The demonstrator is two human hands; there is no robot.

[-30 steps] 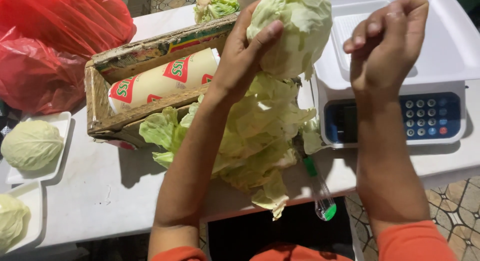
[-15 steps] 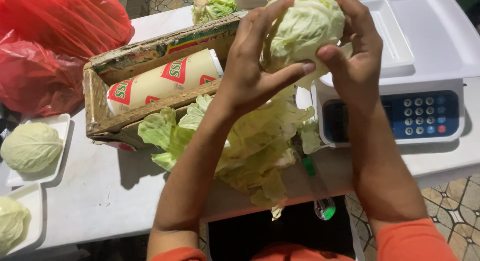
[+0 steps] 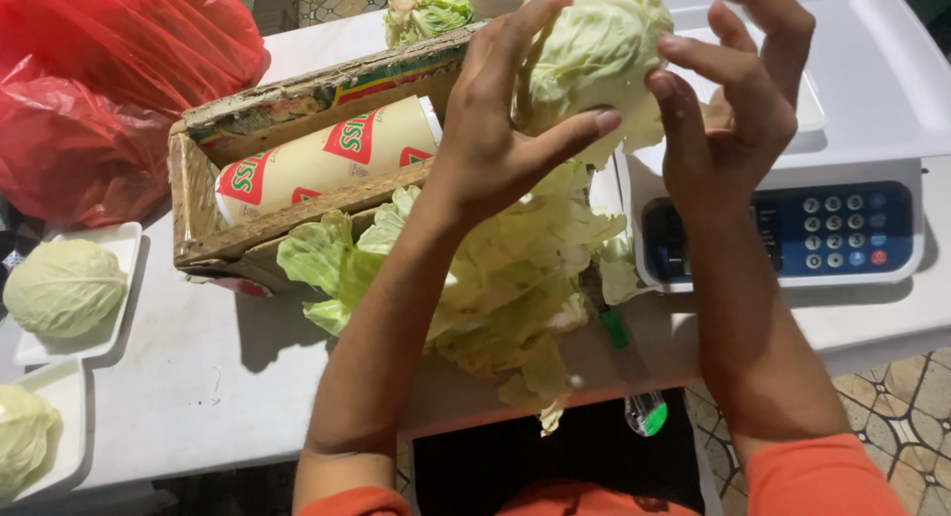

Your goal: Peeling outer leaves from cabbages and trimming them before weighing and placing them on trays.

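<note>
Head view: your left hand (image 3: 495,150) holds a pale green cabbage head (image 3: 594,55) aloft above the white bench (image 3: 178,397), grip clamped round its near side; your right hand (image 3: 728,130) hovers just beside it, fingers spread and holding nothing; stripped leaves (image 3: 495,288) lie heaped below, a weighing scale (image 3: 842,110) at right, a wooden box (image 3: 267,179) holding a film roll (image 3: 327,159) at left; to trim well, keep the head steady and peel only loose outer leaves.
</note>
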